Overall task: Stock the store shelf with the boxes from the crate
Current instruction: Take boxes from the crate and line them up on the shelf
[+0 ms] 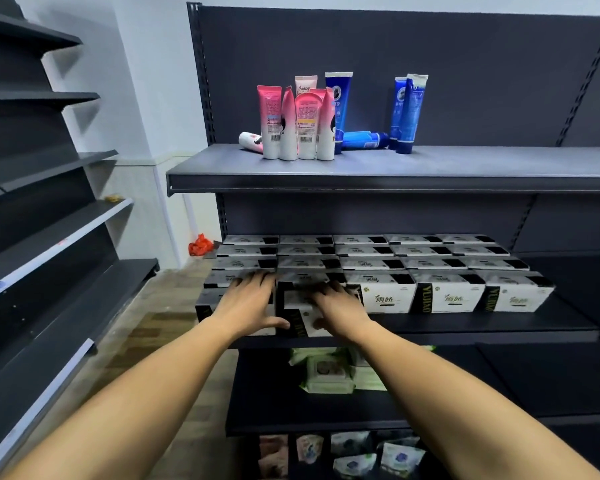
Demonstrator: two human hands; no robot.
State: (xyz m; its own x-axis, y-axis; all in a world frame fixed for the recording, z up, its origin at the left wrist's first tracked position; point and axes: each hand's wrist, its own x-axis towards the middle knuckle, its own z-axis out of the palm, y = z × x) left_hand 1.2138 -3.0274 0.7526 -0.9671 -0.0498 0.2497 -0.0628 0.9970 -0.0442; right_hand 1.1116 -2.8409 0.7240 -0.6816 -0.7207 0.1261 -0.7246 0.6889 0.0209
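Several white-and-black boxes [444, 296] stand in rows on the middle shelf [499, 327] of the dark rack. Two more boxes sit at the front left of the rows, near the shelf's edge. My left hand [250, 303] lies flat on top of the left front box [205, 306], fingers spread and thumb out toward the right. My right hand [336, 306] rests on the neighbouring front box [293, 315], fingers stretched over its top. The crate is not in view.
The upper shelf [395, 168] carries pink tubes [297, 126] and blue tubes [407, 112], two lying down. Wet-wipe packs [329, 374] lie on the shelf below, more packets [354, 455] lower still. A second dark rack [42, 237] stands at left. A red bag [199, 244] lies on the floor.
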